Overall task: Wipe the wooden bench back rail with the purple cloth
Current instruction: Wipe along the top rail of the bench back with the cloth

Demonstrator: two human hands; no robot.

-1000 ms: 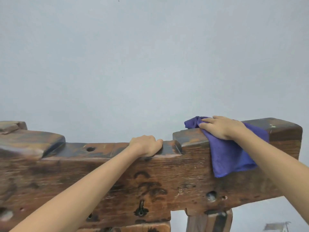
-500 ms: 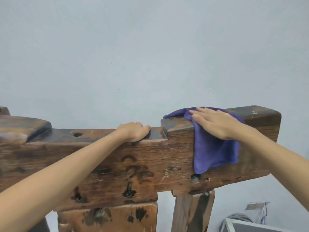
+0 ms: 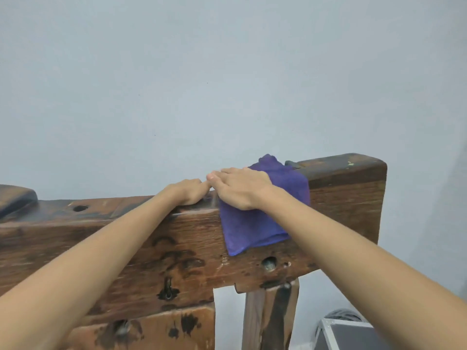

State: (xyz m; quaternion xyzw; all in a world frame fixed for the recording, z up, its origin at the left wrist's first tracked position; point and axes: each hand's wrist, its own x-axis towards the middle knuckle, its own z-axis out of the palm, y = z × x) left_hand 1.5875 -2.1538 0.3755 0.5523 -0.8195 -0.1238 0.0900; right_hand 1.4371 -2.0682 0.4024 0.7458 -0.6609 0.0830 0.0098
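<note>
Right hand lies flat, fingers straight, pressing purple cloth onto bench back rail. Left hand grips rail top w/ curled fingers, touching right fingertips. Rail runs left-right; unwiped length probably lies beyond left hand, blocking the way.

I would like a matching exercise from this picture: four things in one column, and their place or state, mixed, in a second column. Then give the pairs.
Things:
1. purple cloth
2. left hand
3. right hand
4. round hole

Places or states:
A. lies flat on the cloth
B. in the rail's top, far left
C. draped over the rail
D. fingers curled over the bare rail top

Pairs: 1-C, 2-D, 3-A, 4-B
</note>
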